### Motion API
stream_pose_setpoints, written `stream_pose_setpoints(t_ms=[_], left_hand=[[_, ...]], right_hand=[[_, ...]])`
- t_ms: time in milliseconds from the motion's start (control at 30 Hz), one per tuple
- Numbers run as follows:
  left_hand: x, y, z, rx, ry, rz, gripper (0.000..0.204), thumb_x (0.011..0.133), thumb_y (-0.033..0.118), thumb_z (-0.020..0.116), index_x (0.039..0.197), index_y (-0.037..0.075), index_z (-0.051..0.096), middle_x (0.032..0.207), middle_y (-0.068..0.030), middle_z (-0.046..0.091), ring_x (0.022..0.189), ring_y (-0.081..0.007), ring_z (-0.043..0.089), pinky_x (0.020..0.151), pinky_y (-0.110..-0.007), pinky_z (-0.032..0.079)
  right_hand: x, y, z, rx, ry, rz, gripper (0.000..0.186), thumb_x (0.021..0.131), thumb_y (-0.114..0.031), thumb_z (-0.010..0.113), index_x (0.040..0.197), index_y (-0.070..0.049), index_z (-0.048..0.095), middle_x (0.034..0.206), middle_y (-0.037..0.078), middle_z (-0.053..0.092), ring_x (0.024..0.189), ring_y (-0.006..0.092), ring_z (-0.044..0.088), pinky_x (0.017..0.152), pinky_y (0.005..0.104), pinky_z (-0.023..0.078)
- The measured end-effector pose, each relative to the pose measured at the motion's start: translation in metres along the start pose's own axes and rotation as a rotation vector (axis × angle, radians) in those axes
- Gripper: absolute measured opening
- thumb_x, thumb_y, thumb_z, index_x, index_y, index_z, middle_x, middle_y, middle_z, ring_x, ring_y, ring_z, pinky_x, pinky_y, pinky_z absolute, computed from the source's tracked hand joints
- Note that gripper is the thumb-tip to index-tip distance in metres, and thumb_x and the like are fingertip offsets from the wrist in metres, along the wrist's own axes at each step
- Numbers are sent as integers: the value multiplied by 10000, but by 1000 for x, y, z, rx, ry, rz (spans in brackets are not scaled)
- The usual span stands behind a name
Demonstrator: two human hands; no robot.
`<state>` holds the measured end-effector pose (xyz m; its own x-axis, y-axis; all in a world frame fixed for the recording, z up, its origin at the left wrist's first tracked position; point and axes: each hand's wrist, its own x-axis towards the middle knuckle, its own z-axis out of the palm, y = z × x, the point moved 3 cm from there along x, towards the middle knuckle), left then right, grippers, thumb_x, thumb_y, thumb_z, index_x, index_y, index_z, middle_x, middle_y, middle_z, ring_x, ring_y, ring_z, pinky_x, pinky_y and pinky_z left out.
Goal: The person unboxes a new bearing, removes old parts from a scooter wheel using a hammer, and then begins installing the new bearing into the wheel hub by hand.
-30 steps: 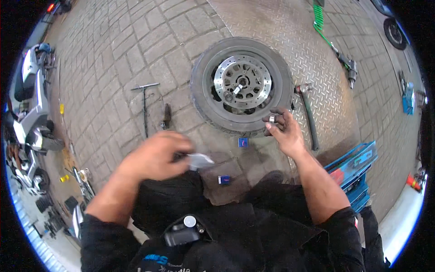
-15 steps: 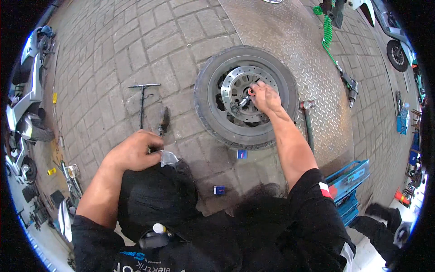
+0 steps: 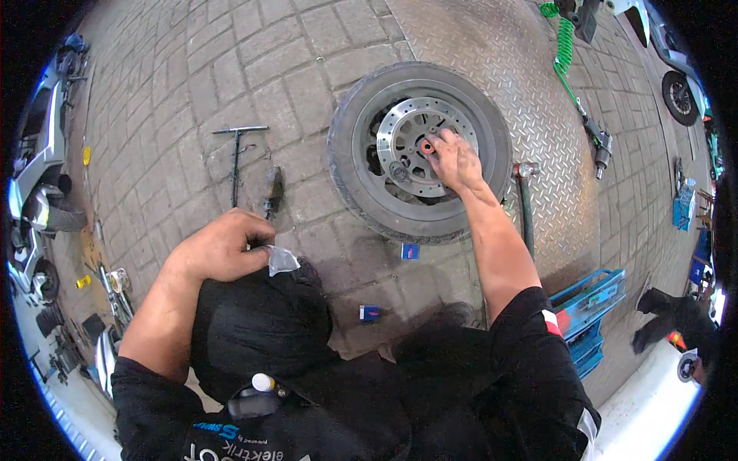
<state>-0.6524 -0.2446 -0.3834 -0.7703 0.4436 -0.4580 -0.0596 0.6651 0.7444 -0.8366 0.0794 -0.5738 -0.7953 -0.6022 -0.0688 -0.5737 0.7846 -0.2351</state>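
Note:
A motorcycle wheel [image 3: 350, 180] lies flat on the paving, its drilled brake disc [image 3: 390, 131] facing up. Over the hub, my right hand [image 3: 459, 161] is closed, its fingertips on a small orange-red bearing [image 3: 427, 146] with a dark centre. Whether the bearing sits in the hub cannot be made out. A dull grey ring [image 3: 398, 170] rests on the wheel left of that hand. My left hand [image 3: 231, 244], near my knee, pinches a small clear plastic bag [image 3: 282, 260]. Beyond it lie a dark-handled tool [image 3: 274, 190] and a T-handle wrench [image 3: 237, 165].
Two small blue boxes [image 3: 410, 251] [image 3: 370, 313] lie near me. A hammer [image 3: 526, 200] is right of the wheel, beside a metal plate [image 3: 565, 223]. Further right are a blue toolbox [image 3: 588, 303], an air tool [image 3: 600, 150] on a green hose, and another person [image 3: 676, 315].
The shiny metal cylinder below my right fingertips no longer shows. The orange-red bearing now appears nearer the hub's middle. My left hand keeps the bag. At right, the other person has moved.

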Motion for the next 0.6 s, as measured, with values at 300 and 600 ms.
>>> stream_pose_setpoints(t_ms=[300, 600], left_hand=[[-3, -3, 3, 12, -24, -39, 181, 743, 113, 611, 841, -40, 610, 803, -209, 597, 796, -372, 584, 732, -422, 457], [-2, -2, 0, -3, -59, -139, 200, 752, 118, 598, 872, -42, 617, 836, -207, 624, 830, -332, 615, 771, -398, 471]], right_hand=[[-9, -9, -1, -29, 212, -57, 407, 807, -191, 663, 1197, -84, 619, 1033, 94, 553, 962, 288, 556, 828, 405, 483], [-28, -14, 1, -47, 267, -86, 441, 811, -244, 643, 1215, -73, 604, 1201, 68, 568, 1066, 277, 528, 915, 399, 469]])
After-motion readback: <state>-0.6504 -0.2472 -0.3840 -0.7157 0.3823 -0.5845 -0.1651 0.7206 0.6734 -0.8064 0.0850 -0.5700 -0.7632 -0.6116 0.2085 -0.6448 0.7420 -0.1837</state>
